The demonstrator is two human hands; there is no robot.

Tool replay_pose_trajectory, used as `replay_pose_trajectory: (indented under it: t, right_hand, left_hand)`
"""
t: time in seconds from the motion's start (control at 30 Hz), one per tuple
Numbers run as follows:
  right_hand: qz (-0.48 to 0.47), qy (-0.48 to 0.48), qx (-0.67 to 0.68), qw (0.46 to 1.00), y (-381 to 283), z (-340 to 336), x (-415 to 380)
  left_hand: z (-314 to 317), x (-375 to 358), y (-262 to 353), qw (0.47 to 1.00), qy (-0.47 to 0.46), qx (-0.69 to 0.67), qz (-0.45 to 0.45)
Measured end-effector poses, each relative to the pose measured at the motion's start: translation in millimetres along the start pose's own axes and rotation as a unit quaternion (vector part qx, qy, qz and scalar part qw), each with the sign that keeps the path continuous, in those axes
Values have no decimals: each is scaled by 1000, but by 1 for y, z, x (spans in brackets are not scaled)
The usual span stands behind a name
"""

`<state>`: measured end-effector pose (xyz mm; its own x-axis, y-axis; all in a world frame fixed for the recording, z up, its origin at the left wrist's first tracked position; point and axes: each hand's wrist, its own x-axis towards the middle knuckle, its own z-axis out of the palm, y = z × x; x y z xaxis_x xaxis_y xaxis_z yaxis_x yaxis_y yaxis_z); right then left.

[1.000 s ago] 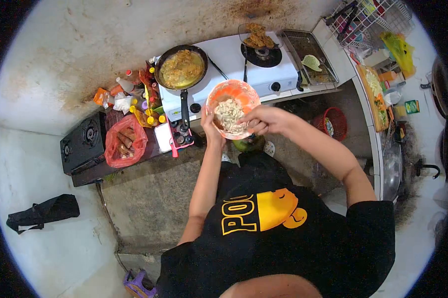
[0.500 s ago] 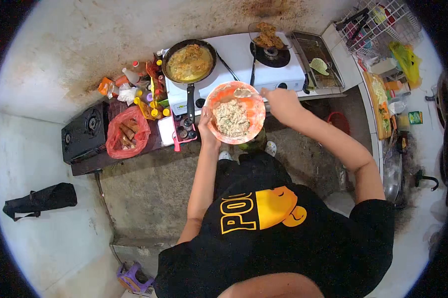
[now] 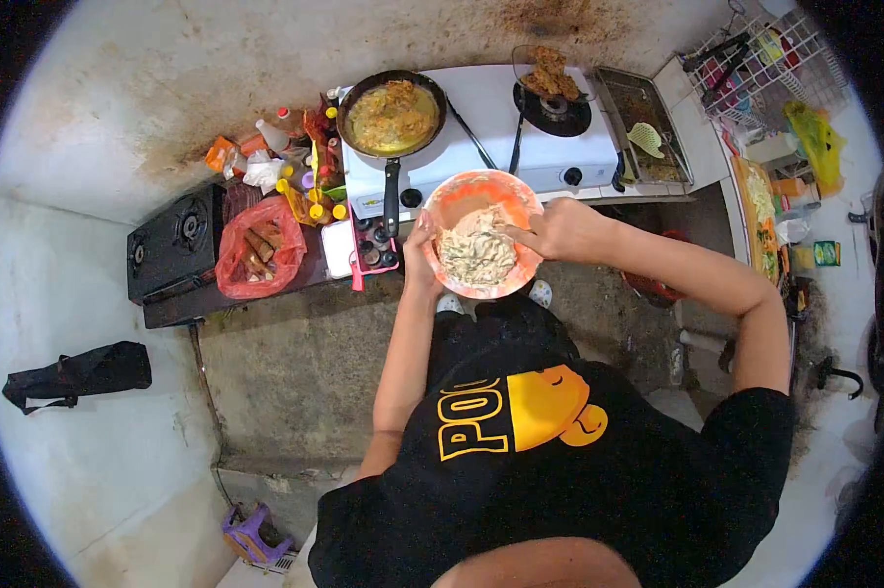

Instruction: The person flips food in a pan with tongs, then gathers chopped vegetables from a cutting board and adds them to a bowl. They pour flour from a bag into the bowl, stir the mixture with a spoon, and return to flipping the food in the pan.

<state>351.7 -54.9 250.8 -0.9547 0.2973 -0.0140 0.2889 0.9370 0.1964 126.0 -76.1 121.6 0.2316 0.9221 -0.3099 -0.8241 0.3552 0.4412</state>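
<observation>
An orange bowl (image 3: 532, 227) with pale, lumpy batter (image 3: 476, 253) in it is held in front of the stove. My left hand (image 3: 420, 257) grips the bowl's left rim. At the right rim my right hand (image 3: 557, 229) is closed around a spoon, whose far end reaches into the batter and is mostly hidden. Just behind the bowl, a black frying pan (image 3: 393, 155) holds battered food in oil on the left burner. Fried pieces (image 3: 550, 74) lie on a rack above the right burner (image 3: 552, 110).
The white stove (image 3: 471, 98) stands against the back wall. To the left are bottles, a red plastic bag (image 3: 263, 247) with brown pieces and a black stove (image 3: 172, 240). A tray (image 3: 643, 122) with a green strainer (image 3: 646, 139) and a cutting board (image 3: 758, 211) are on the right.
My right hand has moved inward and lower over the bowl, and the spoon has gone from the upper rim into the batter. The whole view has shifted slightly.
</observation>
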Motion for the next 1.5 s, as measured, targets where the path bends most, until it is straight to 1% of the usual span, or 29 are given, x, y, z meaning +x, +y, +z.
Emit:
replay_pose_trajectory:
  t: [0.07, 0.13, 0.2, 0.27, 0.33, 0.4, 0.47, 0.53, 0.6, 0.63, 0.67, 0.73, 0.77, 0.83, 0.87, 0.9, 0.93, 0.97, 1.0, 1.03, 1.07, 1.13, 1.17, 1.2, 1.27, 1.3, 1.33, 1.43, 1.5]
  right_hand:
    - [-5, 7, -14, 1000, 1, -6, -11]
    - [5, -6, -19, 1000, 3, -21, -17]
    - [20, -16, -24, 999, 7, -23, -14]
    - [70, 31, -45, 996, 13, -16, -5]
    - [94, 43, -62, 993, 12, -5, 10]
    - [125, -65, -71, 987, 13, 13, 24]
    - [124, -45, -45, 990, 12, 18, 29]
    - [123, -123, -4, 985, 12, 31, 31]
    - [138, -160, 38, 977, 11, 34, 28]
    - [153, -193, 72, 966, 13, 32, 29]
    - [152, -193, 71, 967, 11, 37, 26]
    - [275, -202, 200, 918, 1, 51, 18]
    - [274, -203, 199, 919, -5, 56, 14]
    - [415, -208, 370, 805, -25, 56, 10]
    - [445, -203, 401, 775, -34, 58, 11]
    - [448, -160, 420, 773, -43, 76, 9]
    - [452, -116, 440, 768, -49, 83, 12]
    - [454, -114, 441, 766, -47, 90, 11]
    - [504, -174, 575, 620, -41, 84, 17]
    - [531, -225, 684, 446, -36, 82, 19]
    - [534, -222, 685, 443, -34, 86, 17]
    - [457, -170, 866, 112, -28, 96, 15]
    - [456, -172, 870, 75, -22, 99, 14]
    - [454, -175, 870, 76, -13, 96, 13]
    - [437, -199, 874, 75, 1, 86, 8]
    - [440, -179, 875, 91, 5, 87, 5]
    - [440, -186, 877, 56, 11, 86, 1]
    - [453, -201, 864, 86, 25, 77, -10]
    - [488, -216, 809, 247, 32, 64, -14]
  left_hand:
    - [1, 1, 3, 999, -36, -5, 14]
    - [8, -3, 8, 999, -15, 17, 26]
    - [3, 1, 9, 992, -45, 96, 71]
    - [3, 2, 10, 991, -55, 104, 67]
    - [9, 3, 10, 989, -68, 113, 63]
    - [16, 2, 11, 988, -47, 133, 66]
    - [24, -4, 13, 987, -49, 137, 72]
    - [25, -3, 12, 985, -51, 143, 79]
    - [15, 0, 6, 986, -36, 127, 105]
    - [10, 0, 4, 991, -34, 89, 91]
    - [2, 3, -1, 991, -33, 89, 92]
    - [-4, 6, -10, 997, -3, -33, 72]
    - [0, 3, -12, 997, 15, -41, 71]
    - [-8, 7, -21, 996, 19, -56, 68]
    - [-13, 9, -27, 996, 24, -67, 62]
    - [-12, 11, -32, 996, 26, -66, 61]
    - [-10, 12, -38, 993, 48, -42, 96]
    - [-8, 15, -42, 989, 66, -18, 131]
    - [-10, 18, -45, 990, 64, -15, 127]
    - [-12, 21, -48, 986, 71, 22, 151]
    - [-14, 22, -51, 980, 77, 59, 175]
    - [3, 15, -41, 982, 66, 55, 166]
    - [5, 14, -39, 983, 85, 50, 153]
    - [5, 14, -36, 984, 105, 44, 140]
    - [-5, 14, -37, 987, 83, 29, 132]
    - [-4, 13, -36, 989, 97, 18, 113]
    - [-3, 13, -37, 989, 109, 6, 95]
    - [-6, 13, -38, 992, 74, 7, 99]
    - [-6, 10, -36, 993, 63, 7, 101]
